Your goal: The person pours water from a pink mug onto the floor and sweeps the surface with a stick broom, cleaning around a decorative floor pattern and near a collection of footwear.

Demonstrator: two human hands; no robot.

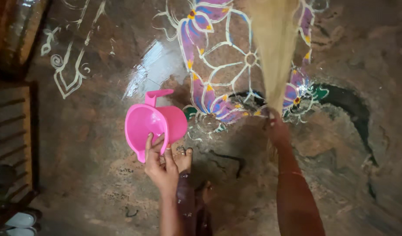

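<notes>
The mug (155, 124) is bright pink all over. The broom (273, 48) is pale straw-yellow. The floor (100, 131) is mottled brown stone, painted with white-outlined petals filled purple and blue, tipped yellow, with dark green patches alongside.

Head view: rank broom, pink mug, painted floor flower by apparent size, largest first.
1. Painted floor flower, spreads widest.
2. Broom, in the right hand.
3. Pink mug, in the left hand.
Mug and broom sit nearer the camera, so true sizes are unsure.

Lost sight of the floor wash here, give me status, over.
Left hand grips pink mug by its rim, tipped. Right hand holds grass broom on wet painted floor design. A bare foot beside the mug.
</notes>
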